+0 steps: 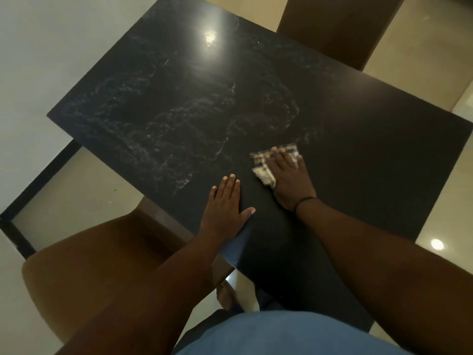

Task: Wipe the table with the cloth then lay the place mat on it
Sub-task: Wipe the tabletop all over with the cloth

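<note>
A: Start with the biggest thing. What carries the job?

B: One dark worktop (179, 103), hard and glossy, with pale streaks and smears over its far and left part and a lamp glare near the far edge. I judge it slick, so a cloth will glide easily on it and needs downward pressure to bite.

A: Seats?

B: Two brown chairs: one chair (84, 257) tucked in at the near left, another chair (340, 24) at the far right.

A: And the hands?

B: Two. The left hand (225, 203) lies flat near the near edge, fingers straight and spread, grasping nothing, seemingly bracing. The right hand (288, 175) is to its right and a little farther in, with a dark band at the wrist, pressing down on the cloth with fingers extended rather than curled round it.

A: The cloth itself?

B: One small cloth (263, 170), light with dark checks and a frayed fringe, blurred, mostly under the right palm in the middle of the near half. It looks soft, light and limp; I would keep a flat palm over its centre so it doesn't bunch.

A: The place mat?

B: None in view, so I cannot say how it will handle.
</note>
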